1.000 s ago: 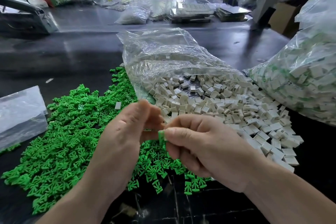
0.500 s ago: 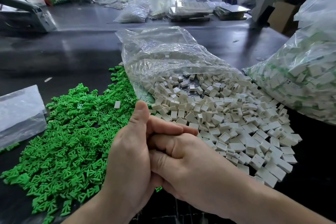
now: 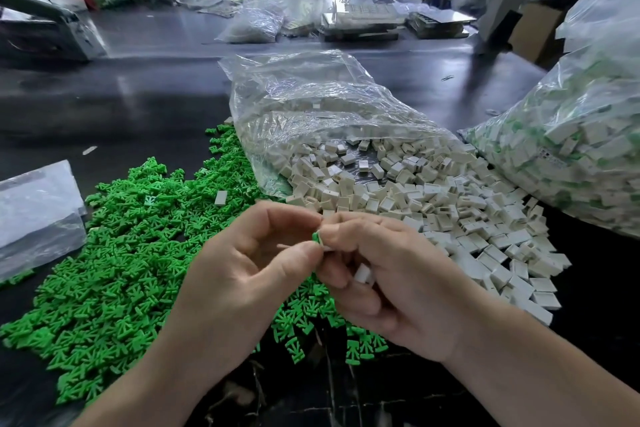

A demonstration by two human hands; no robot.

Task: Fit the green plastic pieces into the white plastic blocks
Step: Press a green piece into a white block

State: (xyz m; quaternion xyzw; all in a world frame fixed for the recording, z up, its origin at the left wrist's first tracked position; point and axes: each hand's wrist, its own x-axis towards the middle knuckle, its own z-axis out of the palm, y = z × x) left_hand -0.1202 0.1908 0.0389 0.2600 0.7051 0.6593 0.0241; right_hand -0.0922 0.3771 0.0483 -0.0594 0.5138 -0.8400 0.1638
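At the lower centre of the frame the left hand point(image 3: 249, 274) and right hand point(image 3: 398, 284) meet fingertip to fingertip above the dark surface point(image 3: 138, 97). The left thumb and forefinger pinch a green piece point(image 3: 316, 237). It touches a white block point(image 3: 324, 243) pinched by the right thumb and forefinger; how far it is seated cannot be told. The other right fingers curl inward and hold a spare white block point(image 3: 363, 273) against the palm.

Below and to the left of the hands spreads a heap of green pieces point(image 3: 114, 253), with a lone white block point(image 3: 220, 198) lying on it. To the right, a spill of white blocks point(image 3: 433, 204) pours from the mouth of a clear bag point(image 3: 311, 104). A large bag point(image 3: 571, 149) of white and green parts fills the right edge, and a flat plastic bag point(image 3: 34, 208) lies at the left edge.
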